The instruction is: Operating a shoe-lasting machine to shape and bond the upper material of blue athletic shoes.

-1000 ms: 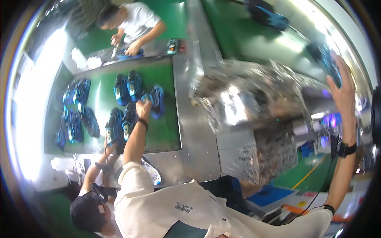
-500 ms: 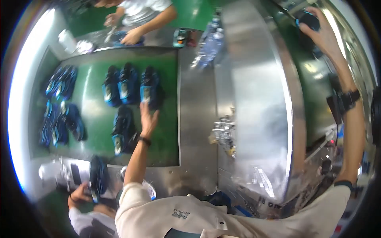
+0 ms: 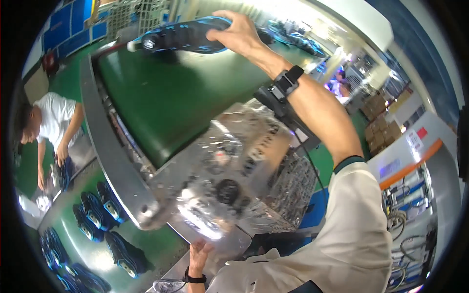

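Observation:
My right hand (image 3: 238, 35) grips a black shoe with bright blue edging (image 3: 183, 36), fingers over one side and thumb across its dark top. It is at the far end of a green belt (image 3: 146, 97); whether its underside touches the belt I cannot tell. Low in the view, my left hand (image 3: 199, 252) has its fingers apart and nothing visible in them. It is close to a heap of crinkled clear plastic bags (image 3: 200, 219), beside the metal table. Several similar shoes, among them a single one (image 3: 124, 256), lie on the green surface to its left.
A raised metal rail (image 3: 115, 161) edges the belt. A cardboard box (image 3: 266, 149) under clear plastic stands near my right arm. At the left, a person (image 3: 56, 119) handles a dark shoe. More blue-black shoes (image 3: 298, 39) lie beyond my right hand. A hose-filled cabinet (image 3: 408, 195) stands right.
The view has swung right. My left hand has left the shoe it was reaching at on the green surface and drawn back. My right hand still holds a dark shoe, now seen far ahead.

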Demonstrator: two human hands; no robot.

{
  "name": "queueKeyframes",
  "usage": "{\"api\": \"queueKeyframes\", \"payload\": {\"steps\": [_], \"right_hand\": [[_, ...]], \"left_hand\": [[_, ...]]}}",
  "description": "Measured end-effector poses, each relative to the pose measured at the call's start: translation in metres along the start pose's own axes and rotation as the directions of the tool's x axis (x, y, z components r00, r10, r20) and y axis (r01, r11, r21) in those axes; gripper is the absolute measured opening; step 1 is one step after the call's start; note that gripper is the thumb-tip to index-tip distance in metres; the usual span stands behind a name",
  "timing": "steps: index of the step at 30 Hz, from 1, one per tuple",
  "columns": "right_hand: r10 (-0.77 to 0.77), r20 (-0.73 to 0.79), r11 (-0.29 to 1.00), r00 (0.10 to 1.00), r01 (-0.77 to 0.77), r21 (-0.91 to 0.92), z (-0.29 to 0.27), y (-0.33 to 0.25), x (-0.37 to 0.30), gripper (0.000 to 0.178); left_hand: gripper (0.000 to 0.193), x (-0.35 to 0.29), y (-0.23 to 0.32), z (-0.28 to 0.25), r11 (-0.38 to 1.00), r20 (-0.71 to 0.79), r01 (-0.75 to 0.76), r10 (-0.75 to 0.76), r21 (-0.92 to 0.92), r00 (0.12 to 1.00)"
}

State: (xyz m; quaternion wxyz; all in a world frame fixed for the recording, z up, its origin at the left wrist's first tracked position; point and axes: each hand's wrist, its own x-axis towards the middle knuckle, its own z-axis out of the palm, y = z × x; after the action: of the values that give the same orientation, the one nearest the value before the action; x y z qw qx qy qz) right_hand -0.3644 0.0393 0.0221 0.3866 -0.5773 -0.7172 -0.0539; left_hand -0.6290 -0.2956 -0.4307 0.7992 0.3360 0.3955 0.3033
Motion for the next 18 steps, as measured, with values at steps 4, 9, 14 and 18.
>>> {"api": "queueKeyframes", "payload": {"steps": [4,9,14,18], "right_hand": [[0.076,-0.207,0.906,0.975,0.020,0.424,-0.088,-0.010,-0.030,0.028],[0.197,-0.341,0.889,0.919,-0.021,0.458,-0.231,-0.010,-0.147,0.020],[0.193,-0.362,0.946,0.912,-0.075,0.314,-0.341,0.000,-0.300,0.022],[0.402,-0.354,0.905,0.845,-0.309,0.292,-0.388,-0.002,-0.454,0.024]], "left_hand": [[0.061,-0.026,0.083,0.078,0.998,0.210,-0.043,0.052,-0.046,0.976],[0.090,-0.033,0.151,0.186,0.922,0.683,0.026,0.267,-0.386,0.680],[0.086,-0.035,0.167,0.315,0.852,0.914,0.369,0.267,-0.372,0.306],[0.074,-0.073,0.092,0.412,0.565,0.982,0.809,-0.014,0.162,-0.187]]}}
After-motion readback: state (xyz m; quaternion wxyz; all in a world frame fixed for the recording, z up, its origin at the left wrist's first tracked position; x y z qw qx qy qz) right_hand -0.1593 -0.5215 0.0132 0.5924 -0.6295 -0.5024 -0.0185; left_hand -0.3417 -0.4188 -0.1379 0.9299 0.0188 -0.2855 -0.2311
